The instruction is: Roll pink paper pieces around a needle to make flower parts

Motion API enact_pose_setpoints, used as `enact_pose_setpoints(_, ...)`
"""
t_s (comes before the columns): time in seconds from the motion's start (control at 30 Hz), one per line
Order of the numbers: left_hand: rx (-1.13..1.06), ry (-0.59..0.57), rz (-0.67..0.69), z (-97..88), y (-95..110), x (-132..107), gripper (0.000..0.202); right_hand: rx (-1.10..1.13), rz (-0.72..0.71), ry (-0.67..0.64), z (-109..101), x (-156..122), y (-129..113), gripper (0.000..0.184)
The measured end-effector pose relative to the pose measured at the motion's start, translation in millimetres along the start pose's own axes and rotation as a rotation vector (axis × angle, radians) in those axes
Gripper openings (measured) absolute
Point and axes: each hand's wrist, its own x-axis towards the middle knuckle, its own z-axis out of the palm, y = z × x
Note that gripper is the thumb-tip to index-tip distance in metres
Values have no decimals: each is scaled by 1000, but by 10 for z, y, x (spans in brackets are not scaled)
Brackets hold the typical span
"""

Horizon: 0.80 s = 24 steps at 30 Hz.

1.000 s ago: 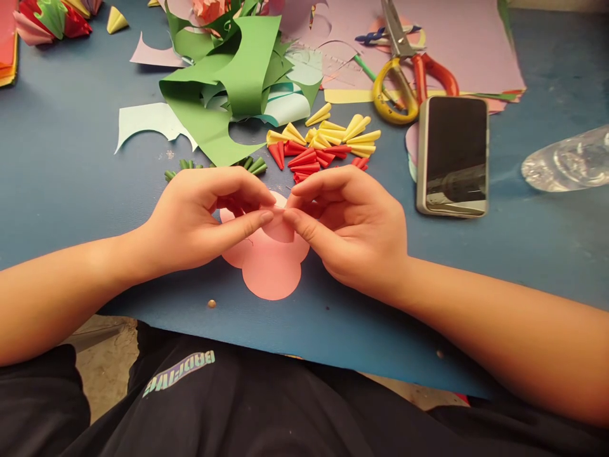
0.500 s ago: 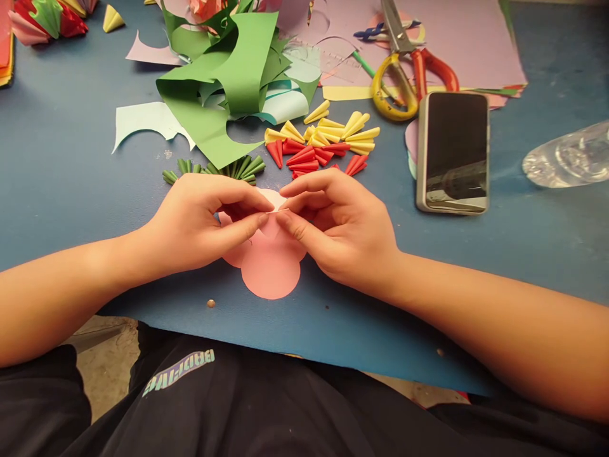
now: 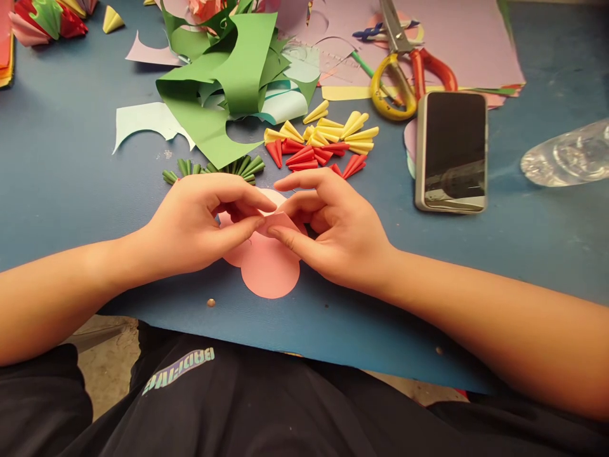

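A small piece of pink paper (image 3: 280, 222), bent along its upper edge, is held up between my two hands. My left hand (image 3: 204, 219) pinches its left side between thumb and fingers. At its right side, my right hand (image 3: 337, 222) has the thumb on the near face and a finger behind, with the index finger raised. Below lie several pink paper circles (image 3: 271, 270), overlapping on the table, partly hidden by my hands. Just beyond my fingers are rolled green paper cones (image 3: 245, 168), red paper cones (image 3: 302, 155) and yellow paper cones (image 3: 328, 130).
Green paper scraps (image 3: 247, 63) are heaped at the back centre. Scissors (image 3: 402, 57) with yellow and red handles lie on stacked paper sheets (image 3: 476, 44). A phone (image 3: 454, 152) and a clear plastic bottle (image 3: 568, 155) are to the right. Folded paper pieces (image 3: 47, 22) sit at the far left.
The right thumb has slid left and down along the paper, and the right index finger has lifted. The held paper now shows more of its near face. The left hand has hardly moved.
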Motion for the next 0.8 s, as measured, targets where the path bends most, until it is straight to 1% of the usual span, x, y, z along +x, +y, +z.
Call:
enact_pose_setpoints(0.17,77,-39,81,-20,24,14,10,53,30,22,3,-16,-20,40)
enact_pose_setpoints(0.23,139,-90,65,-37,41,28,8,44,22,29,1,-22,-16,43)
enact_pose_setpoints(0.27,169,-114,48,-46,48,35,10,30,11,32,-4,-21,-13,43)
enact_pose_setpoints(0.3,190,-131,33,-55,53,42,14,4,-3,33,-12,-15,-10,41)
enact_pose_setpoints(0.33,200,-137,26,-63,57,48,16,-38,-24,30,-23,-6,-9,36)
enact_pose_setpoints(0.4,203,-123,15,-77,60,58,18,-155,-91,20,-52,20,-14,16)
enact_pose_setpoints(0.43,197,-115,12,-81,60,61,18,-215,-132,19,-68,34,-19,9)
enact_pose_setpoints(0.5,179,-109,14,-83,65,62,18,-299,-217,29,-99,55,-34,13)
enact_pose_setpoints(0.57,171,-106,26,-80,75,55,18,-341,-272,35,-123,64,-51,13)
enact_pose_setpoints(0.7,184,-107,48,-76,105,33,20,-421,-289,34,-140,55,-67,14)
enact_pose_setpoints(0.8,201,-84,55,-86,121,29,21,-450,-297,41,-142,60,-41,14)
